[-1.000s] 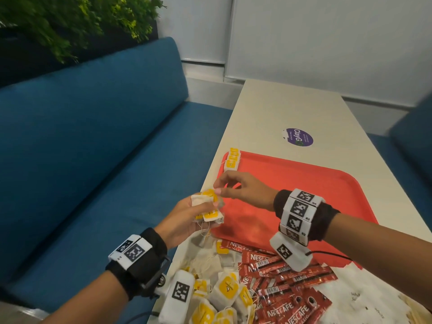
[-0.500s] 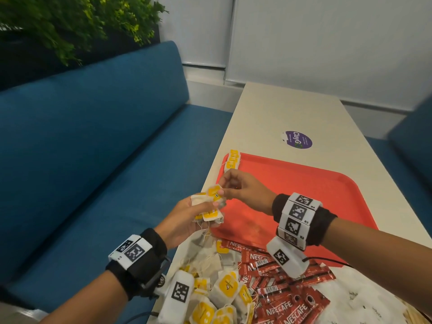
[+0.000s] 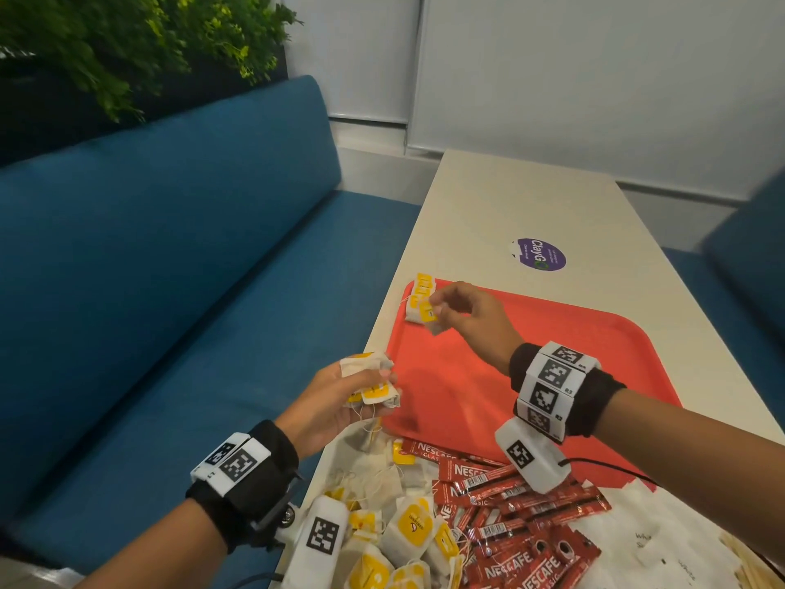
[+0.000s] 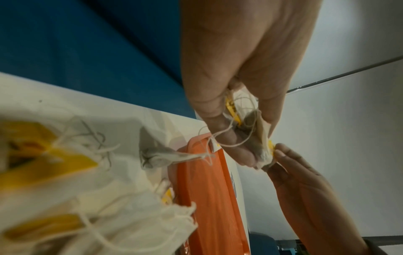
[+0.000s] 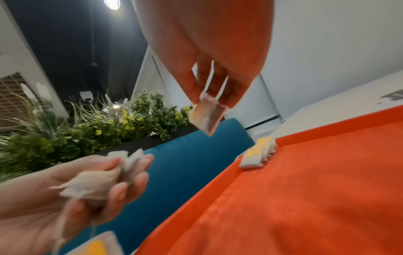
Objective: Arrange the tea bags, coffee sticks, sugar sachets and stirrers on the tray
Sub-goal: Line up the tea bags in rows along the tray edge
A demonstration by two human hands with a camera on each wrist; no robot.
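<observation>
Now my right hand (image 3: 465,316) pinches one tea bag (image 3: 430,315) just above the tea-bag row (image 3: 418,296) in the red tray (image 3: 531,376), while my left hand (image 3: 340,401) clutches a bunch of tea bags (image 3: 371,378).

Head view: looked forward and down from above, wide, over the red tray (image 3: 531,376) and both wrists. Left wrist view: looked along the left hand (image 4: 240,69) from close range, tray rim (image 4: 196,172) beyond. Right wrist view: looked along the right hand (image 5: 207,51), very near, low over the tray (image 5: 305,189). Shared by all three: tray and both hands.
</observation>
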